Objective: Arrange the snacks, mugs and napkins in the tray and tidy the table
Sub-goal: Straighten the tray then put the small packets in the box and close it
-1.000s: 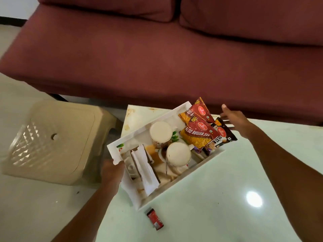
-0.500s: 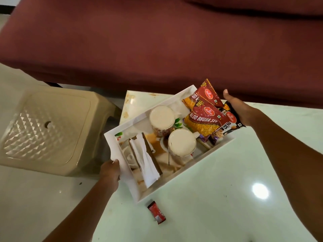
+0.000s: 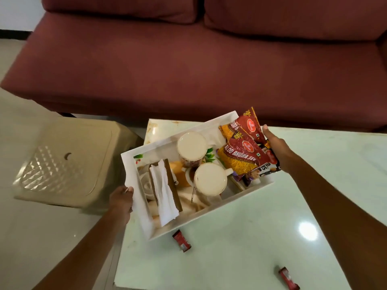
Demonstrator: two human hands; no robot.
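A white tray (image 3: 134, 174) sits at the table's left end, turned at an angle. It holds two cream mugs (image 3: 191, 146) (image 3: 210, 178), a brown holder with white napkins (image 3: 165, 193) and red-and-yellow snack packets (image 3: 240, 151) piled at its right end. My left hand (image 3: 121, 200) grips the tray's left rim. My right hand (image 3: 276, 147) holds the tray's right end, behind the packets. Two small red wrappers lie loose on the table, one (image 3: 181, 240) just below the tray and one (image 3: 288, 278) at the bottom right.
The pale green glossy table (image 3: 251, 237) fills the lower right. A beige plastic stool (image 3: 62, 164) stands to the left on the tiled floor. A maroon sofa (image 3: 188, 59) runs along the far side, close behind the table.
The tray has stayed at the table's left end in both hands. My view has shifted, and a second red wrapper now shows at the bottom right.
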